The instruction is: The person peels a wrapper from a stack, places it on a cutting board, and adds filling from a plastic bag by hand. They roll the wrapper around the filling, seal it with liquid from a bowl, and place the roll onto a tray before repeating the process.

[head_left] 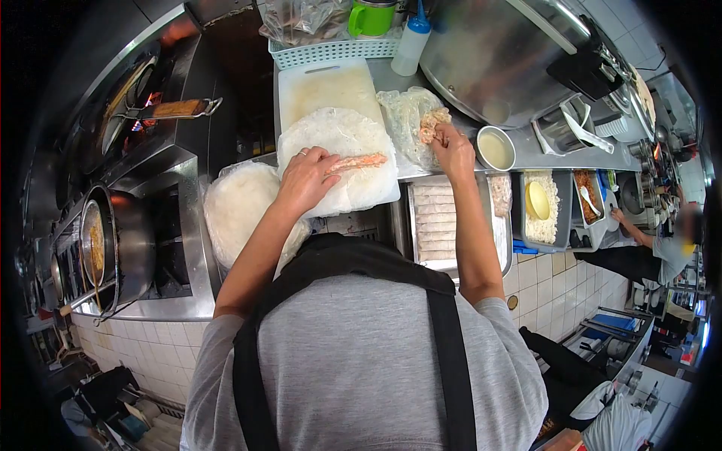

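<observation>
A stack of round white wrapper sheets (323,135) lies on a white cutting board (331,83). Across the top sheet runs a line of pinkish filling (359,163). My left hand (306,180) rests on the sheet at the left end of that line, its fingers touching the filling. To the right, my right hand (453,152) has its fingers closed on pinkish filling (434,120) at the clear plastic bag (406,113). A small bowl of pale liquid (495,148) stands just right of my right hand. Below my right forearm, a tray (406,225) holds rows of pale rolls (435,222).
Bagged round wrappers (244,207) lie at left, near the stove with a pot (135,233). A large metal pot (489,60) and a squeeze bottle (411,46) stand behind. Food bins (541,210) and another person (662,255) are at right.
</observation>
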`<state>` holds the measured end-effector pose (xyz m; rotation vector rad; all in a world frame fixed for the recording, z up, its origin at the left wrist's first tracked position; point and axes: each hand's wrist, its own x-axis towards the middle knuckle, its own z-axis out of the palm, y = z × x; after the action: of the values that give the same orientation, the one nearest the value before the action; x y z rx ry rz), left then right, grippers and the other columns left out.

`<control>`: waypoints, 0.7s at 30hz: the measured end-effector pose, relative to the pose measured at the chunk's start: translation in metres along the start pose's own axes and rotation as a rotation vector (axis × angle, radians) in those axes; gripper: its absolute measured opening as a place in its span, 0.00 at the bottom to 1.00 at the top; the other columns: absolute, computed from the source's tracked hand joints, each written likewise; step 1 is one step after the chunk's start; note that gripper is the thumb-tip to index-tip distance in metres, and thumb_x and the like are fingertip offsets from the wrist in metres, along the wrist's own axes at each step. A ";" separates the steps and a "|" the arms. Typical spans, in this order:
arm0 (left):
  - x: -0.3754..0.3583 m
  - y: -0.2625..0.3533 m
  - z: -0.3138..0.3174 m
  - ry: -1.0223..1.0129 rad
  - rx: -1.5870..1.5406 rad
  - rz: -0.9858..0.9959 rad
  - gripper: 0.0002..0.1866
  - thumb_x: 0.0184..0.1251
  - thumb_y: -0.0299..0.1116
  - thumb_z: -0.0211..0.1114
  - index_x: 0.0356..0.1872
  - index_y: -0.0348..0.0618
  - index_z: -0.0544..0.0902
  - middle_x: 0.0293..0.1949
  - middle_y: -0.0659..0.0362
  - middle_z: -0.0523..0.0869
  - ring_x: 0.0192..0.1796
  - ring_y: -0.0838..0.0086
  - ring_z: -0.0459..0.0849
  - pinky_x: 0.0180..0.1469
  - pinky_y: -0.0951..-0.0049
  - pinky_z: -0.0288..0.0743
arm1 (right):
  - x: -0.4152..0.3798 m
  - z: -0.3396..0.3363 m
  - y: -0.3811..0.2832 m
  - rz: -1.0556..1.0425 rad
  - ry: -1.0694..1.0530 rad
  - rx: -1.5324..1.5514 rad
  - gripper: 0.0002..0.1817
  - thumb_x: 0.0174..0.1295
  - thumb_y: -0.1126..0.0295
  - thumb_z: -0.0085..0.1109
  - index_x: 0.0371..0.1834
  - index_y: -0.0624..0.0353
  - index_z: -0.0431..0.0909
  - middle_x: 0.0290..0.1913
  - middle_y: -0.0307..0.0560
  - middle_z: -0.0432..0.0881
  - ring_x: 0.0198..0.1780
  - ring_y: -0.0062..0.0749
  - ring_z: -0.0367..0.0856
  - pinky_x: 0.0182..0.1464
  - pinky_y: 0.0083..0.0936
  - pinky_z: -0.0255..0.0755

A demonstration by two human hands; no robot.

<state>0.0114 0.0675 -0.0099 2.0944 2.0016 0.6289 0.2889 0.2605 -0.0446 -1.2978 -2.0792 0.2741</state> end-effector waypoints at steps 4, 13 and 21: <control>0.000 -0.001 0.001 0.003 -0.001 0.002 0.22 0.59 0.36 0.71 0.55 0.45 0.85 0.50 0.55 0.80 0.53 0.59 0.78 0.58 0.61 0.72 | 0.000 0.007 0.008 -0.090 0.028 -0.049 0.09 0.51 0.69 0.68 0.34 0.59 0.83 0.36 0.54 0.85 0.40 0.54 0.83 0.43 0.45 0.76; -0.001 -0.003 0.004 0.047 0.006 0.027 0.20 0.57 0.35 0.71 0.52 0.44 0.86 0.47 0.56 0.81 0.51 0.59 0.79 0.55 0.60 0.73 | -0.002 -0.003 0.010 -0.065 -0.013 -0.051 0.09 0.52 0.69 0.66 0.36 0.59 0.83 0.39 0.55 0.84 0.41 0.54 0.83 0.44 0.44 0.77; 0.001 -0.004 0.002 0.014 0.004 0.017 0.20 0.58 0.37 0.71 0.53 0.45 0.86 0.49 0.56 0.81 0.51 0.59 0.79 0.55 0.61 0.73 | 0.002 0.006 0.018 -0.002 -0.098 -0.201 0.11 0.55 0.67 0.66 0.40 0.59 0.84 0.37 0.54 0.85 0.38 0.49 0.85 0.40 0.39 0.78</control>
<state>0.0089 0.0687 -0.0133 2.1169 1.9965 0.6446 0.2979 0.2720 -0.0575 -1.4239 -2.2373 0.1322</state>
